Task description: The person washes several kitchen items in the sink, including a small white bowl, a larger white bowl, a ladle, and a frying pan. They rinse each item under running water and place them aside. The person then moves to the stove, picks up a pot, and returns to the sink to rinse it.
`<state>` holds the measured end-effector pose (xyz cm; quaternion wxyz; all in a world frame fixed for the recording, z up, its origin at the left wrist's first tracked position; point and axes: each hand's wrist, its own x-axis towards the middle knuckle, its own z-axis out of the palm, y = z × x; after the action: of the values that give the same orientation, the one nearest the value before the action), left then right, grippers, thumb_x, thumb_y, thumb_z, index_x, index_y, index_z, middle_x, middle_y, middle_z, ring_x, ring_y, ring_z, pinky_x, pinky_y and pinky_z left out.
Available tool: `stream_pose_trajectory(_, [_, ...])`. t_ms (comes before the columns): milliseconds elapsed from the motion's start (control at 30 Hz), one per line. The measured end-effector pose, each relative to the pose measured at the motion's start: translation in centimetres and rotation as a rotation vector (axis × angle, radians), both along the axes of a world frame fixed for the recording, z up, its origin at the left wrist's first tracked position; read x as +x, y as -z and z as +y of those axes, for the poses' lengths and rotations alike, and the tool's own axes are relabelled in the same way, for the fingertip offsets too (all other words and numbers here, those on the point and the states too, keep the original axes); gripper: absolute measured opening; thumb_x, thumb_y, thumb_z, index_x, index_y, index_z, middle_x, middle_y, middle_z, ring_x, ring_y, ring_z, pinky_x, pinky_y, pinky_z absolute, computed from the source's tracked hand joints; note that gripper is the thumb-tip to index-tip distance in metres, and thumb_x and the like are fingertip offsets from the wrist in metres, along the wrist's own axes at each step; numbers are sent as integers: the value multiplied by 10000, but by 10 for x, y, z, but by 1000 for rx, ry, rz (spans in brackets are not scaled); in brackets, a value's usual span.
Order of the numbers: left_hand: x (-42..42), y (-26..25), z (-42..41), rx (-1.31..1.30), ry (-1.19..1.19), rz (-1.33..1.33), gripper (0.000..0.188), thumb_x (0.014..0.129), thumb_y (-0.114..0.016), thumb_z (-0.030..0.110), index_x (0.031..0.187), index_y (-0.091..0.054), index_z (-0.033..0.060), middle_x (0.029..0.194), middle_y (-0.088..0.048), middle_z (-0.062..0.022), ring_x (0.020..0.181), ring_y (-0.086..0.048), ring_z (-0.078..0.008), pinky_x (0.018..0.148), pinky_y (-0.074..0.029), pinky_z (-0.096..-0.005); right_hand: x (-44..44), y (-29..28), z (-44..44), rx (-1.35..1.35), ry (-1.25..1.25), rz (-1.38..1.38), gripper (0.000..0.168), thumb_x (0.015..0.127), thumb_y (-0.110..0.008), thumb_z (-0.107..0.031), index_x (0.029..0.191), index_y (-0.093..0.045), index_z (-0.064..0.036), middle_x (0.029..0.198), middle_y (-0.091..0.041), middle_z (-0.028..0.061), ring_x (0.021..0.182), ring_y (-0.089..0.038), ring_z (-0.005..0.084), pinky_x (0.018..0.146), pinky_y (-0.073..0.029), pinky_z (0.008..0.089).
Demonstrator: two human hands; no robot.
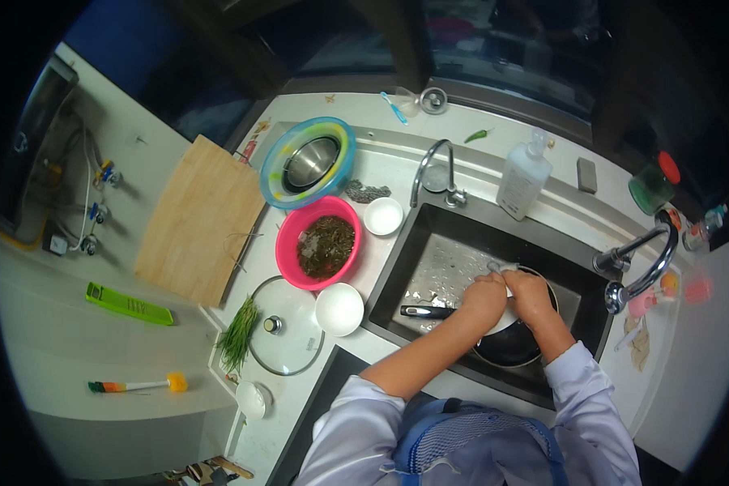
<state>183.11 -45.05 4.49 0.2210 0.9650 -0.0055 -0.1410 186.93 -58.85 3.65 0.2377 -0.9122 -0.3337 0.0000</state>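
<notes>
My left hand [485, 299] and my right hand [527, 294] are together above the sink [422, 258], fingers closed around a pale crumpled thing [502, 265]. It looks like a wet cloth, though the hands cover most of it. Just under them shows a white dish [506, 321], partly hidden by the fingers. Below that a black frying pan [510, 347] rests in the basin, its black handle [426, 311] pointing left. Water drops and bits of scrap lie on the basin floor.
A curved tap [432, 159] and a soap pump bottle [524, 176] stand behind the sink; another tap [641, 258] rises at right. Left are a pink basin [284, 262] of soaking dark greens, white bowls [339, 310], a glass lid [291, 340] and a cutting board [200, 219].
</notes>
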Motion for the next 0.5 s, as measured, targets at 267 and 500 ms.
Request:
stream_pose_trajectory(267, [-40, 85, 6, -840, -660, -224, 508, 794, -432, 59, 1299, -385, 38, 1035, -561, -328, 1024, -540, -448, 893, -423, -445, -18, 71, -19, 603, 642, 490, 275, 800, -555, -72, 1065, -613, -31, 929, -655, 178, 866, -640, 288, 777, -473, 344])
stream_pose_trajectory(500, [-16, 39, 3, -77, -75, 119, 349, 835, -411, 51, 1175, -453, -16, 877, -638, -239, 835, -626, -403, 742, -494, -481, 2, 10, -12, -59, -87, 56, 162, 749, -534, -58, 893, -607, -76, 871, -628, 156, 812, -612, 353, 699, -489, 432])
